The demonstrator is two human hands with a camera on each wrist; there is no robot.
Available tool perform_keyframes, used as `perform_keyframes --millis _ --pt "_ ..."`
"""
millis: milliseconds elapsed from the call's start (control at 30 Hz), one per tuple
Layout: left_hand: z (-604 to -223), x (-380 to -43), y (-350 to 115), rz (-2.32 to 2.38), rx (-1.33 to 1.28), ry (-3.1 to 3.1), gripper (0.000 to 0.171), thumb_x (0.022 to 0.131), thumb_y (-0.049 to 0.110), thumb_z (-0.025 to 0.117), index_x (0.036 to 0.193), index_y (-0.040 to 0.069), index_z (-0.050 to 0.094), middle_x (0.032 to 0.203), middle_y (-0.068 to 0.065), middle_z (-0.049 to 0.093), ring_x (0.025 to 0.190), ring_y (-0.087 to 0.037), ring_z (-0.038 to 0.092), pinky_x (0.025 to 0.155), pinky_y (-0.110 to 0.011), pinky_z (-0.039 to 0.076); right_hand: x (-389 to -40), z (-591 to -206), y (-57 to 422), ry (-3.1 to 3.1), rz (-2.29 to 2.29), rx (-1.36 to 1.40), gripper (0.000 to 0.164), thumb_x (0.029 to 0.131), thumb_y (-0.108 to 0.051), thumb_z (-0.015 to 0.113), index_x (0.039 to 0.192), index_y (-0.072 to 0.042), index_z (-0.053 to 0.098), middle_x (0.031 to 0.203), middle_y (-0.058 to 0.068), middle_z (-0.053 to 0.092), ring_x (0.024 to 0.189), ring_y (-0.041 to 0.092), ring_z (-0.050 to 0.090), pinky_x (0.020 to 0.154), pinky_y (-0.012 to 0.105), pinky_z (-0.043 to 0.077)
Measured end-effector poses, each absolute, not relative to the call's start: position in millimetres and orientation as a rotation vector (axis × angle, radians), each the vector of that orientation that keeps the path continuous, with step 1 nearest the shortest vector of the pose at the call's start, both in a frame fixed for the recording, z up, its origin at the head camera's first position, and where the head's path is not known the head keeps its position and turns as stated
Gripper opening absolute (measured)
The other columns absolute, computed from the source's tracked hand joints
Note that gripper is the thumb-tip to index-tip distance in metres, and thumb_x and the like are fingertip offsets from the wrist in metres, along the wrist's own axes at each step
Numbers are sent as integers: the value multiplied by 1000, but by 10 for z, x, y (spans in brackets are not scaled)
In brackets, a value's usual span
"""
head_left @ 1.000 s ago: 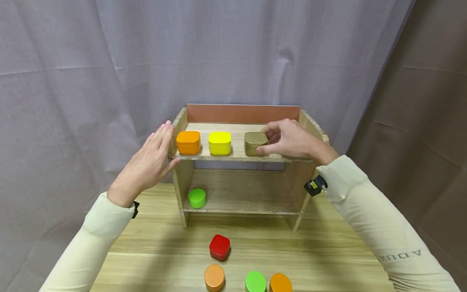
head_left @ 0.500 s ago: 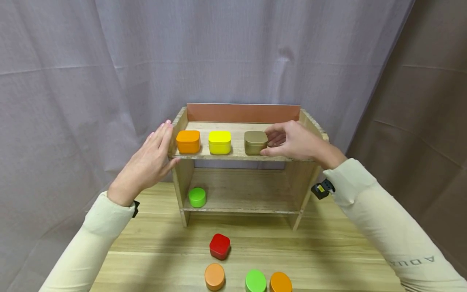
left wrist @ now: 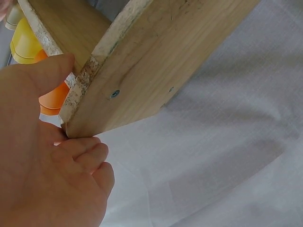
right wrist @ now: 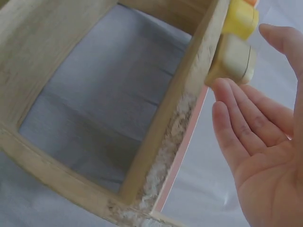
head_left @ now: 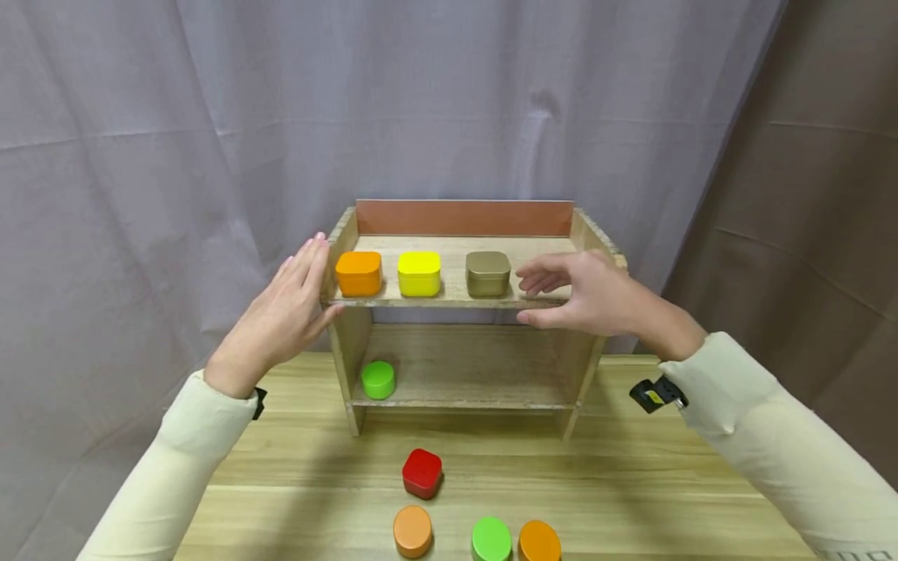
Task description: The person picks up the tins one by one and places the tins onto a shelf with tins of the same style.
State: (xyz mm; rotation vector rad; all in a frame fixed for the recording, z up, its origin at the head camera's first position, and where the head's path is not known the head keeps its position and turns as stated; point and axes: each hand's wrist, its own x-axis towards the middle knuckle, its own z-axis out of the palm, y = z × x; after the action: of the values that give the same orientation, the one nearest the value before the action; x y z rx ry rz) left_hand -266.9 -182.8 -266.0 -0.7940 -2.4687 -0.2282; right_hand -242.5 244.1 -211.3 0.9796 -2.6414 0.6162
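My left hand [head_left: 278, 313] holds the left side panel of a small wooden shelf [head_left: 463, 368]. In the left wrist view its thumb [left wrist: 56, 72] lies across the panel's front edge, with curled fingers at the corner. My right hand [head_left: 585, 292] is apart from the olive square tin [head_left: 488, 274], just to its right, thumb and fingers spread with nothing between them. On the shelf's upper board the olive tin stands in a row with a yellow square tin [head_left: 419, 274] and an orange square tin [head_left: 359, 274]. A round green tin [head_left: 379, 380] stands on the lower board.
On the wooden table [head_left: 295, 475] before the shelf lie a red square tin [head_left: 422, 474], a light orange round tin [head_left: 412, 531], a green round tin [head_left: 491, 539] and an orange round tin [head_left: 539, 541]. A grey curtain [head_left: 449, 101] hangs behind.
My right hand has let go of the olive tin and drawn back to the right and down. The tin stays on the upper board. My left hand keeps its place.
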Motion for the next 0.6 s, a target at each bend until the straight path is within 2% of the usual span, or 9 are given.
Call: perform_keyframes --millis 300,600 --pt "-2661 -2679 -1828 -220 -805 -2449 88 101 21 72 163 -11 19 172 -32 21 159 -49 26 127 -66 28 -2230 -2369 2342 -2593 614 1131 45 83 -25 90 124 -13 75 109 -5 80 100 14 78 92 39 64" --pt "-2651 -2677 -1831 -212 -788 -2470 88 101 22 71 163 -10 17 172 -31 20 160 -48 25 128 -65 28 -2191 -2796 2179 -2641 664 1229 51 84 -28 90 128 -9 72 117 -1 79 106 16 76 96 39 64"
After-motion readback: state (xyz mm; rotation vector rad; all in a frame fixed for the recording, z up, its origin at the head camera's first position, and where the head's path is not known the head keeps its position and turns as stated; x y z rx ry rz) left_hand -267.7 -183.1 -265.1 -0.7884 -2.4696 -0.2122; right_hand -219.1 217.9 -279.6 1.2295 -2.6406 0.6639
